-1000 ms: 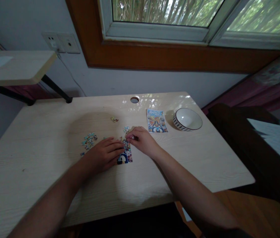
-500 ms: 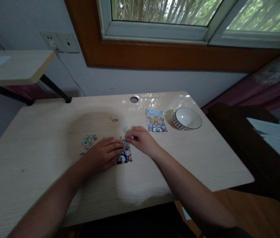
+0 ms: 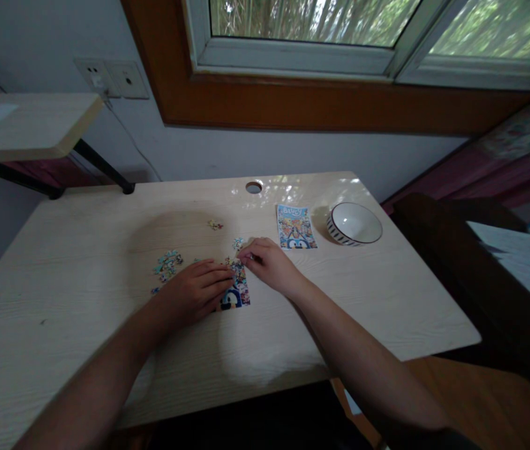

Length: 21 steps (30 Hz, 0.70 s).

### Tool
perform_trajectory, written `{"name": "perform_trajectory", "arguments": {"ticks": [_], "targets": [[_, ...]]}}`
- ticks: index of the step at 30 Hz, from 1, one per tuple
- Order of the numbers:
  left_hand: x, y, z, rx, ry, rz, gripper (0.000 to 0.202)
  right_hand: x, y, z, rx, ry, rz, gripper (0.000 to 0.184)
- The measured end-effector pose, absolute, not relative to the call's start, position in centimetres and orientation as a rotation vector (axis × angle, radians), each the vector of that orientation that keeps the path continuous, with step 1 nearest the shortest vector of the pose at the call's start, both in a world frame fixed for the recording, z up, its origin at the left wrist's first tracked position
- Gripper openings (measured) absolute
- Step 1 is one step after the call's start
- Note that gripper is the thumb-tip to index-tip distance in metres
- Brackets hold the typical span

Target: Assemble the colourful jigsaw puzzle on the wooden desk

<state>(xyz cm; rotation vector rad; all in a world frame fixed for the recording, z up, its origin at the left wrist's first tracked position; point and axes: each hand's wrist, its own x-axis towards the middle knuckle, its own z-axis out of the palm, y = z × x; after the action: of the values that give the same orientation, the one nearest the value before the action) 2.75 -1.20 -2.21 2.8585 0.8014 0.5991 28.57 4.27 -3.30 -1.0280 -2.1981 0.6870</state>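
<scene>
A partly joined jigsaw puzzle (image 3: 240, 291) with a blue cartoon face lies flat on the desk, its left side hidden under my left hand (image 3: 203, 287). That hand rests on it with fingers stretched out. My right hand (image 3: 267, 261) is pinched at the puzzle's upper right edge, and the fingertips seem to press on a small jigsaw piece there. Just beyond the fingers lies a light blue piece (image 3: 237, 243). Loose jigsaw pieces (image 3: 169, 264) form a pile left of my left hand, and a smaller cluster of pieces (image 3: 215, 225) sits farther back.
A printed picture card (image 3: 296, 227) lies right of the puzzle, beside a white bowl (image 3: 355, 224) with a striped outside. The wooden desk (image 3: 349, 319) has a round cable hole (image 3: 254, 187) near its back edge. A raised shelf (image 3: 30, 128) stands at the back left.
Both hands stay almost still over the puzzle. The view has shifted very slightly.
</scene>
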Motion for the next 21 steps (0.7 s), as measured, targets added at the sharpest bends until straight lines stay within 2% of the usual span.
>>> {"name": "perform_trajectory", "arguments": {"ticks": [14, 21], "targets": [[2.80, -1.25, -1.82, 2.855, 0.843, 0.613, 0.034, 28.59, 4.30, -3.25, -1.039, -2.207, 0.684, 0.014], [3.02, -1.20, -2.18, 2.849, 0.853, 0.588, 0.041, 28.58, 4.33, -3.44, -1.030, -2.217, 0.675, 0.012]]}}
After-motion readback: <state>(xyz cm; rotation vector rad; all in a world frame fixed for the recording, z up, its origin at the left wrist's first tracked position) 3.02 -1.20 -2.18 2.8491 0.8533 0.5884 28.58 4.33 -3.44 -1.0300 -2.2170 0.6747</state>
